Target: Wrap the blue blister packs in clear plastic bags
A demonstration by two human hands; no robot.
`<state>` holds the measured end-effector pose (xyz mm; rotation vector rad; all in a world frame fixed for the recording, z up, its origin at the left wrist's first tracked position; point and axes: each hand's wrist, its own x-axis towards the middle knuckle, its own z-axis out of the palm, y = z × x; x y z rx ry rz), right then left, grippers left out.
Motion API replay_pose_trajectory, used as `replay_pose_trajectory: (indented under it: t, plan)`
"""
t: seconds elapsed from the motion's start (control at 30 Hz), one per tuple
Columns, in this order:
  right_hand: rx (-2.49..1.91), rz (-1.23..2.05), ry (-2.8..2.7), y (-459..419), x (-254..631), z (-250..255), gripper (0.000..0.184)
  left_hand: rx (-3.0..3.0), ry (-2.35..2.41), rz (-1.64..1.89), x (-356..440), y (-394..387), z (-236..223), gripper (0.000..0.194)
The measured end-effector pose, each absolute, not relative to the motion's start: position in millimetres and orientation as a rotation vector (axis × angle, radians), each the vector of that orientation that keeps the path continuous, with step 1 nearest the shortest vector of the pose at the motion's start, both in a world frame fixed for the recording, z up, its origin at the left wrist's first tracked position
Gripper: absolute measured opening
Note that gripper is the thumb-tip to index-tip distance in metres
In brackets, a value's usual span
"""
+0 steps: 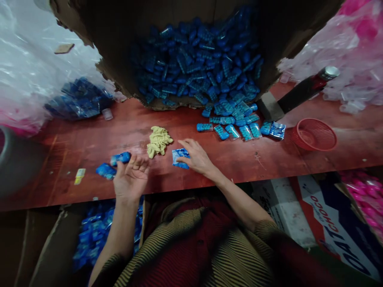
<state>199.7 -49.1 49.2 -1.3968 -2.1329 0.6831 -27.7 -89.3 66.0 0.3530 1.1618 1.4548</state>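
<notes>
My left hand is palm-up above the table's front edge, its fingers loosely curled and apart, with nothing visible in the palm. Right beside its thumb lies a blue wrapped bottle, and another blue wrapped piece rests just left of it; whether the thumb touches is unclear. My right hand reaches over a small flat stack of shiny blue printed sleeves, thumb and fingers spread around it. A crumpled pale yellow glove-like cloth lies between and beyond the hands.
A torn cardboard box spills small blue-capped bottles onto the red table. To the right are a dark-handled hammer-like tool and a red plastic basket. A bag of blue pieces sits at left; below is a box of blue packets.
</notes>
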Motion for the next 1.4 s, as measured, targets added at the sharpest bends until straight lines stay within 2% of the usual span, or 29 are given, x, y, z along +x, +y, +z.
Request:
replay_pose_trajectory:
  t: [0.07,0.17,0.23,0.33,0.4,0.5,0.67,0.73,0.83,1.0,1.1,1.23,1.33,1.4]
  plan:
    - [-1.442,0.6,-2.293,-29.4,176.5,54.2,0.063,0.546,1.281,1.406,-19.2,-86.9,60.4,0.036]
    - [-1.461,0.581,-2.445,-1.3,143.1,50.5,0.067,1.135,1.634,1.399,-7.8,-73.1,49.2,0.036]
    - [-1.464,0.597,-2.48,13.9,127.9,42.4,0.056,1.564,1.807,1.261,-6.7,-58.4,38.1,0.043]
    - [-1.406,0.702,-2.461,30.2,121.5,31.5,0.028,1.798,1.879,0.978,-7.1,-37.0,18.3,0.049]
    - [-1.344,0.774,-2.442,35.0,129.0,29.2,0.019,1.817,1.9,0.885,-3.1,-28.0,6.9,0.049]
    - [-1.306,0.773,-2.386,25.4,154.8,31.3,0.024,1.819,1.945,0.911,7.7,-23.1,-2.9,0.043]
    - [-1.486,0.528,-2.339,-32.7,200.5,28.2,0.038,1.799,1.977,1.015,17.0,-22.5,-8.8,0.036]
    - [-1.58,0.466,-2.393,-54.7,207.0,22.1,0.031,1.799,1.974,1.033,17.1,-22.3,-9.8,0.036]
    - [-1.634,0.417,-2.373,-70.5,205.0,13.6,0.023,1.815,1.964,1.031,18.0,-25.5,-5.4,0.038]
    - [-1.637,0.375,-2.344,-66.1,200.4,10.0,0.028,1.799,1.953,1.139,24.6,-53.0,15.6,0.042]
    - [-1.648,0.365,-2.366,-64.8,201.2,10.6,0.028,1.754,1.891,1.144,28.3,-75.7,22.4,0.037]
    - [-1.626,0.418,-2.294,-67.4,201.9,14.2,0.03,1.605,1.849,1.158,32.8,-93.8,21.3,0.033]
    - [-1.535,0.561,-2.126,-67.8,201.5,20.2,0.028,1.348,1.75,1.224,38.6,-94.9,22.8,0.046]
    - [-1.407,0.782,-1.953,-66.8,200.2,23.5,0.025,1.158,1.616,1.236,43.5,-91.0,27.0,0.051]
